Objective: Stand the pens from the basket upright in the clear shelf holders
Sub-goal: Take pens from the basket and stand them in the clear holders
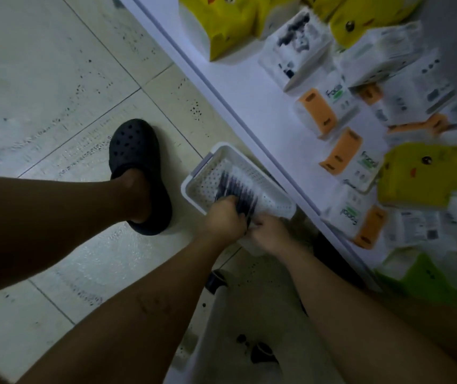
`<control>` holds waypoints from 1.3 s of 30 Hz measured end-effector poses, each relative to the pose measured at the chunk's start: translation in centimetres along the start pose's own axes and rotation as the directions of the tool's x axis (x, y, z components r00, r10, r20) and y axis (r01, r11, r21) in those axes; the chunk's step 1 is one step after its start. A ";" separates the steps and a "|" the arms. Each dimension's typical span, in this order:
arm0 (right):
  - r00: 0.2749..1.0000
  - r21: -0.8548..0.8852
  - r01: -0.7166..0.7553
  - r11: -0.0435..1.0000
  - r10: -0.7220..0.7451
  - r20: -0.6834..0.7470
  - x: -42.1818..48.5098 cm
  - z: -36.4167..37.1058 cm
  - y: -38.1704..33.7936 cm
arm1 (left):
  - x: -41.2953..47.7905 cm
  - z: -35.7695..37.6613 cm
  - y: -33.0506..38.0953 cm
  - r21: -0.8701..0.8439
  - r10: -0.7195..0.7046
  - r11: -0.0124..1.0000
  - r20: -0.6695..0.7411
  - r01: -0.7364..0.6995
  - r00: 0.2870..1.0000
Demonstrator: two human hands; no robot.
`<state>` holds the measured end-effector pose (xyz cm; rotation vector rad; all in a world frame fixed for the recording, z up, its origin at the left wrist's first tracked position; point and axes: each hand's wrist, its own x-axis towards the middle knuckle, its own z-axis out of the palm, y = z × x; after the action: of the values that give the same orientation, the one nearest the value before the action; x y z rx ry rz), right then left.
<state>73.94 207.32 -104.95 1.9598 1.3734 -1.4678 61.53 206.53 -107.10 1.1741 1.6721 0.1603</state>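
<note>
A white perforated basket (208, 187) sits on the tiled floor beside the foot of a white shelf. Inside it lies a bundle of dark pens (235, 187) with pale ends. My left hand (226, 217) grips the near end of the bundle. My right hand (269, 231) is at the basket's near corner, its fingers touching the pen ends next to the left hand; whether it holds any pen is blurred. No clear holders are in view.
A low white shelf (263, 87) runs diagonally on the right, stocked with yellow duck-print tissue packs (221, 26) and white-and-orange packs (321, 112). My leg and dark clog (136, 167) stand left of the basket. A white object with dark parts (244, 342) lies near the bottom.
</note>
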 end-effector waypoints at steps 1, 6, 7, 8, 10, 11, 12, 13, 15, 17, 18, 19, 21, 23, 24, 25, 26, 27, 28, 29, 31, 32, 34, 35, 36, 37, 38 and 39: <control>1.000 -0.001 -0.005 1.000 0.005 0.011 0.9 0.4 0.1 | 0.7 0.2 -0.1 -0.004 -0.017 1.000 0.004 0.017 1.000; 1.000 0.023 -0.012 1.000 0.012 -0.019 5.0 1.2 0.5 | 4.9 0.3 -0.5 0.101 -0.139 0.987 0.155 0.124 0.978; 1.000 0.035 -0.017 0.999 0.018 -0.023 5.6 1.3 0.6 | 5.7 0.1 -0.6 0.123 -0.158 0.983 0.160 0.139 0.974; 1.000 0.044 -0.021 0.999 0.022 -0.019 6.3 1.4 0.7 | 6.3 -0.1 -0.7 0.140 -0.176 0.978 0.160 0.154 0.971; 0.999 0.027 -0.039 0.999 0.039 0.008 7.4 2.0 0.9 | 6.9 -0.3 -1.0 0.179 -0.202 0.969 0.163 0.172 0.966; 0.998 0.008 -0.052 0.999 0.052 0.019 8.1 2.3 1.1 | 7.0 -0.4 -1.1 0.201 -0.209 0.964 0.166 0.174 0.964; 0.998 -0.007 -0.065 0.998 0.065 0.022 8.7 2.6 1.2 | 7.1 -0.4 -1.3 0.216 -0.217 0.960 0.170 0.179 0.961; 0.997 -0.009 -0.080 0.997 0.080 0.023 9.3 2.9 1.3 | 7.1 -0.4 -1.4 0.220 -0.223 0.958 0.176 0.182 0.959; 0.996 0.010 -0.092 0.996 0.092 0.017 9.9 3.1 1.0 | 7.2 -0.5 -1.3 0.210 -0.241 0.957 0.185 0.201 0.953; 0.996 0.046 -0.093 0.995 0.092 0.013 9.9 3.3 0.9 | 7.3 -0.4 -1.1 0.212 -0.263 0.952 0.187 0.222 0.947; 0.994 0.082 -0.105 0.991 0.105 0.006 9.9 3.6 1.2 | 7.3 -0.3 -1.1 0.213 -0.273 0.949 0.185 0.233 0.944; 0.992 0.139 -0.124 0.982 0.125 0.001 9.7 3.9 1.5 | 7.3 -0.2 -1.0 0.214 -0.278 0.947 0.182 0.238 0.943; 0.987 0.241 -0.149 0.959 0.160 -0.024 9.3 4.6 1.9 | 7.1 0.4 -0.9 0.213 -0.283 0.946 0.171 0.245 0.944; 0.986 0.287 -0.134 0.948 0.156 -0.053 9.2 5.1 2.2 | 6.8 1.0 -0.8 0.205 -0.285 0.945 0.143 0.254 0.948; 0.990 0.244 -0.118 0.963 0.133 -0.044 9.2 5.1 2.3 | 6.7 1.2 -0.8 0.192 -0.287 0.946 0.125 0.260 0.950; 0.994 0.196 -0.097 0.976 0.106 -0.038 8.8 4.9 2.1 | 6.6 1.3 -0.8 0.174 -0.291 0.947 0.105 0.270 0.951; 0.995 0.180 -0.077 0.981 0.086 -0.043 8.7 4.8 2.1 | 6.6 1.3 -0.9 0.150 -0.294 0.948 0.086 0.279 0.952; 0.995 0.223 -0.071 0.972 0.083 -0.048 8.6 4.5 2.0 | 6.6 1.2 -1.0 0.130 -0.296 0.949 0.065 0.286 0.953; 0.995 0.256 -0.060 0.965 0.078 -0.063 8.6 4.4 2.0 | 6.6 1.2 -1.1 0.113 -0.296 0.950 0.038 0.290 0.954; 0.995 0.253 -0.033 0.967 0.055 -0.081 8.5 4.1 2.0 | 6.7 1.1 -1.2 0.092 -0.287 0.954 0.010 0.285 0.958; 0.992 0.142 0.025 0.989 -0.007 -0.124 8.2 3.6 1.8 | 6.7 1.1 -1.4 0.041 -0.258 0.965 -0.037 0.260 0.965; 0.983 0.134 0.039 0.990 -0.014 -0.185 8.3 3.6 1.8 | 6.8 1.2 -1.5 0.025 -0.242 0.969 -0.056 0.244 0.969; 0.950 0.163 0.066 0.984 -0.013 -0.312 8.3 3.4 2.1 | 6.7 1.1 -1.5 -0.009 -0.233 0.972 -0.088 0.233 0.968; 0.940 0.172 0.085 0.981 -0.021 -0.341 8.0 3.1 2.1 | 6.6 0.9 -1.4 -0.032 -0.236 0.972 -0.095 0.234 0.967; 0.939 0.174 0.098 0.980 -0.033 -0.342 7.6 2.8 2.0 | 6.6 0.6 -1.3 -0.048 -0.233 0.972 -0.098 0.229 0.968; 0.944 0.178 0.105 0.978 -0.042 -0.327 7.2 2.4 1.8 | 6.6 0.1 -1.0 -0.051 -0.232 0.972 -0.095 0.228 0.968; 0.950 0.184 0.109 0.977 -0.048 -0.308 6.8 2.0 1.6 | 6.6 -0.3 -0.7 -0.041 -0.236 0.972 -0.087 0.233 0.968; 0.952 0.190 0.117 0.975 -0.055 -0.303 6.5 1.7 1.5 | 6.6 -0.8 -0.3 -0.035 -0.243 0.970 -0.065 0.242 0.968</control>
<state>74.26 208.58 -111.67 2.3576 1.4964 -1.4492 60.80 211.66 -111.24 0.9438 1.8540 0.0698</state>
